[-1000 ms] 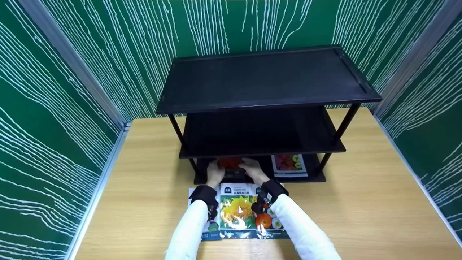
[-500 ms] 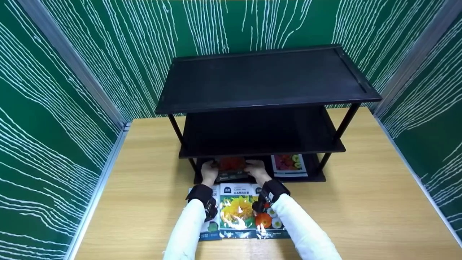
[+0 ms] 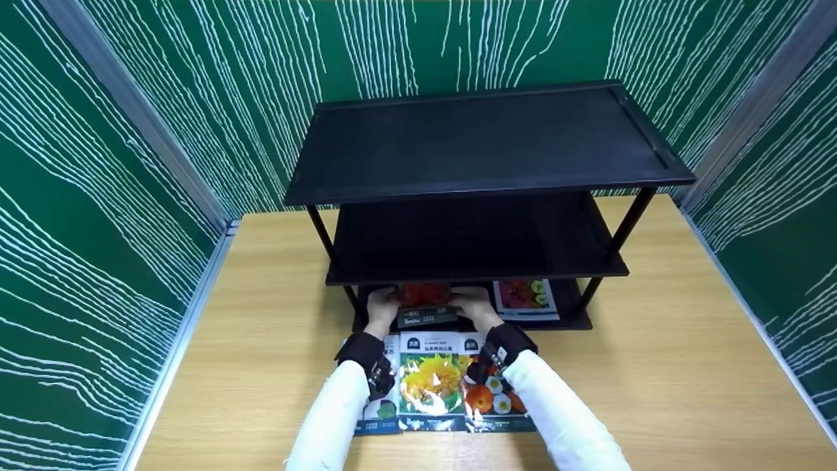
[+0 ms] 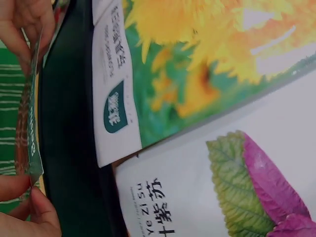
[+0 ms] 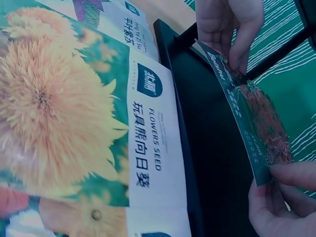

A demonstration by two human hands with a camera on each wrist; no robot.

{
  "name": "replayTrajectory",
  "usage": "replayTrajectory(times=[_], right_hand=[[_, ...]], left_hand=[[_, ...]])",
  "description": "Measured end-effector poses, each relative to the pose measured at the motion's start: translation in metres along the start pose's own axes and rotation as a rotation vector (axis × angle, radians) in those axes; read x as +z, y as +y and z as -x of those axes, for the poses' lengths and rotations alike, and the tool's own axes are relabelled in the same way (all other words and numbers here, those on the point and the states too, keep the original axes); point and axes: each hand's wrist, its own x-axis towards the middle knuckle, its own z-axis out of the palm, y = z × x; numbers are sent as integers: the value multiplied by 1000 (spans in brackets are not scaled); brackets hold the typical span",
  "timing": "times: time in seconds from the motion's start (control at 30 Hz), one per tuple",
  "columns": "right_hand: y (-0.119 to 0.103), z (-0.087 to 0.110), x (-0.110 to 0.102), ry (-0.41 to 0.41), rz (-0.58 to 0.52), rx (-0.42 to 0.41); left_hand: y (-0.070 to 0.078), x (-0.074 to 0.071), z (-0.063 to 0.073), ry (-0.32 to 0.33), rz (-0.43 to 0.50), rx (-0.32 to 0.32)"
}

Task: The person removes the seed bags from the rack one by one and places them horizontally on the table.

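Note:
My left hand [image 3: 381,312] and right hand [image 3: 477,309] hold a seed packet [image 3: 425,296] between them over the rack's lowest shelf [image 5: 212,148]. It has red flowers and a dark green lower band. In the left wrist view, my left thumb and fingers [image 4: 34,210] pinch one lower corner. The right wrist view has my right thumb and fingers [image 5: 284,200] pinching the opposite edge, with the packet tilted up off the black shelf. Its upper part is hidden under the middle shelf in the head view.
Three seed packets lie side by side before the rack: a perilla packet [image 4: 207,197], a sunflower packet [image 3: 431,383] and an orange-and-white flower packet [image 3: 500,402]. Another packet [image 3: 526,299] lies at the lowest shelf's right. The middle shelf [image 3: 471,271] overhangs both hands.
The red-flower packet has come slightly toward the shelf's front edge, showing more of its green band. My left hand has shifted a little left, my right hand slightly right.

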Motion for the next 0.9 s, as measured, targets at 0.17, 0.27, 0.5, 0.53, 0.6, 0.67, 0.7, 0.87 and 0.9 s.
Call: replayTrajectory(times=[0.17,0.27,0.5,0.53,0.6,0.67,0.7,0.87,0.9], right_hand=[[33,-31,-18,-108,-86,-100],[37,-36,-23,-97,-96,-98],[-9,12,-23,-92,-65,-57],[-13,15,-23,-88,-67,-38],[-16,18,-25,-92,-72,-19],[-17,18,-28,-81,-91,1],[-17,18,-29,-82,-103,3],[-18,21,-35,-78,-103,13],[-19,22,-36,-78,-92,15]], left_hand=[[109,-4,57,59,-53,34],[174,-8,92,70,-79,-2],[211,-10,121,-27,-4,-56],[197,-8,114,-27,16,-28],[171,-2,100,-29,40,-29],[141,3,85,-41,79,-29],[125,6,77,-41,93,-28],[120,11,81,-49,132,-49],[130,11,88,-44,117,-56]])
